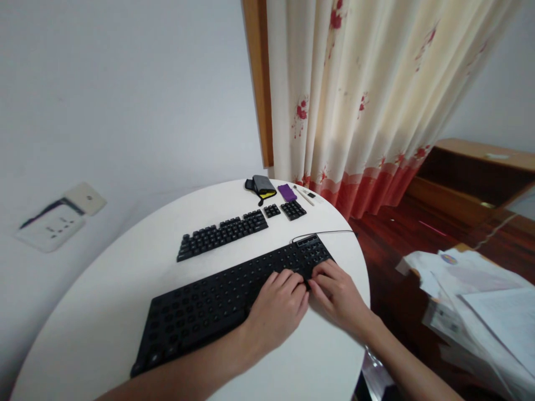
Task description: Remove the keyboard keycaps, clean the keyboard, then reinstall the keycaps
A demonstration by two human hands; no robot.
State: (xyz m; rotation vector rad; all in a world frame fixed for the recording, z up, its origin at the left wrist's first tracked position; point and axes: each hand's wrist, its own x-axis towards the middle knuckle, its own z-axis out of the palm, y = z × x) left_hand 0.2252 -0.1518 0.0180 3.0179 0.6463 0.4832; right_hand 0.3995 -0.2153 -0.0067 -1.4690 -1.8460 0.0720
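Note:
A black keyboard base (200,312), stripped of its keycaps, lies across a round white table (104,312). My left hand (278,309) rests on its right half, fingers curled down onto the frame. My right hand (338,292) sits beside it at the keyboard's right end, fingers bent and pressed against the edge. Whether either hand pinches anything is hidden. Behind the keyboard the removed keycaps lie in order: a long block (221,234), a small cluster (271,210) and a numpad block (293,209).
At the table's far edge lie a grey and yellow pouch (263,186), a purple item (287,192) and a thin white tool (304,195). The keyboard cable (326,232) runs right. A flowered curtain (368,100), a wooden shelf (472,172) and stacked papers (480,301) stand to the right.

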